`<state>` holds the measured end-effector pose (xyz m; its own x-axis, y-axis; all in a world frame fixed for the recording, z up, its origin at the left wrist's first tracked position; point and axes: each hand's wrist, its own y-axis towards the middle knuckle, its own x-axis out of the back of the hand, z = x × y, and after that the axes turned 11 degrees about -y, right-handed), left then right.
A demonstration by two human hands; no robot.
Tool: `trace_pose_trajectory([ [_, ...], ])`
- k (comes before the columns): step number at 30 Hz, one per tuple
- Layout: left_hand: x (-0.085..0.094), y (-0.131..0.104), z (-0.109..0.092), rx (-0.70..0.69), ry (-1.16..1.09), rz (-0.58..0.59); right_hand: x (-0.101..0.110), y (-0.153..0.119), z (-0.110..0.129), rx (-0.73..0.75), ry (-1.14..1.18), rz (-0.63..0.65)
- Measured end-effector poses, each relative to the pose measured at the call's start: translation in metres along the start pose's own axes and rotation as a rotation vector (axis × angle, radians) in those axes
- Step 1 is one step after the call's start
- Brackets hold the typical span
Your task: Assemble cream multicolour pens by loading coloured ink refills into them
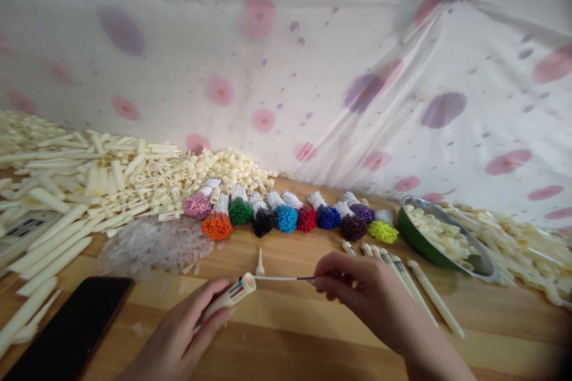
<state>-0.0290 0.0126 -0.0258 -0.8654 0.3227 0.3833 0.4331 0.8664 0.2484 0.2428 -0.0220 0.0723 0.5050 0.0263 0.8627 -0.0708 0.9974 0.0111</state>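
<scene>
My left hand (185, 324) is closed around a cream multicolour pen barrel (239, 292), its open end facing right and coloured sliders showing in its slots. A thin white ink refill (277, 278) with a dark blue end stretches between the barrel and my right hand (364, 286). My right fingers pinch its blue end, while its white end is at the barrel's mouth; how far inside it sits I cannot tell. Just behind the refill a small cream pointed piece (260, 263) stands on the wooden table (277, 333).
Bundled refills in several colours (286, 217) line the back. Cream pen parts (111, 172) heap at left, behind clear plastic pieces (154, 247) and a black phone (71, 327). At right are assembled-looking pens (435, 297), a green bowl (413, 241) of cream parts and another heap (504, 238).
</scene>
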Motion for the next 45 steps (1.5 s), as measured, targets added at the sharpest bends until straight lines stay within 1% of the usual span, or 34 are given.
trace_pose_trajectory([
  [2, 0.000, 0.000, 0.000, 0.011, 0.002, 0.012, 0.003, -0.004, -0.002, 0.044, -0.079, -0.043],
  [5, 0.000, 0.000, 0.000, -0.032, 0.027, -0.008, 0.010, -0.008, -0.007, 0.073, -0.126, -0.121],
  [6, 0.000, 0.000, 0.000, -0.052, 0.045, -0.013, 0.011, -0.008, -0.008, 0.084, -0.132, -0.129],
  [11, 0.001, 0.002, -0.003, -0.160, 0.146, 0.041, 0.009, -0.007, 0.001, 0.181, -0.150, -0.058],
  [16, 0.001, 0.005, -0.009, -0.250, 0.163, 0.045, 0.003, -0.002, 0.006, 0.193, -0.131, -0.028],
  [20, 0.001, 0.005, -0.011, -0.254, 0.175, 0.082, 0.000, 0.000, 0.005, 0.222, -0.115, -0.004],
  [22, 0.001, 0.005, -0.011, -0.250, 0.174, 0.083, -0.003, 0.001, 0.006, 0.243, -0.108, 0.011],
  [29, 0.001, 0.005, -0.011, -0.194, 0.147, 0.126, -0.015, 0.004, 0.009, 0.284, -0.089, 0.022],
  [36, 0.000, 0.003, -0.012, -0.201, 0.117, 0.124, -0.015, 0.002, 0.011, 0.280, -0.050, 0.017],
  [39, 0.000, 0.003, -0.016, -0.198, 0.110, 0.122, -0.020, 0.003, 0.013, 0.240, 0.001, 0.058],
  [41, 0.000, 0.004, -0.019, -0.193, 0.109, 0.120, -0.028, 0.004, 0.015, 0.189, 0.074, 0.103],
  [43, -0.001, 0.004, -0.020, -0.190, 0.108, 0.117, -0.040, 0.007, 0.015, 0.112, 0.243, 0.188],
  [45, -0.001, 0.004, -0.020, -0.193, 0.100, 0.108, -0.053, 0.011, 0.015, 0.009, 0.514, 0.298],
])
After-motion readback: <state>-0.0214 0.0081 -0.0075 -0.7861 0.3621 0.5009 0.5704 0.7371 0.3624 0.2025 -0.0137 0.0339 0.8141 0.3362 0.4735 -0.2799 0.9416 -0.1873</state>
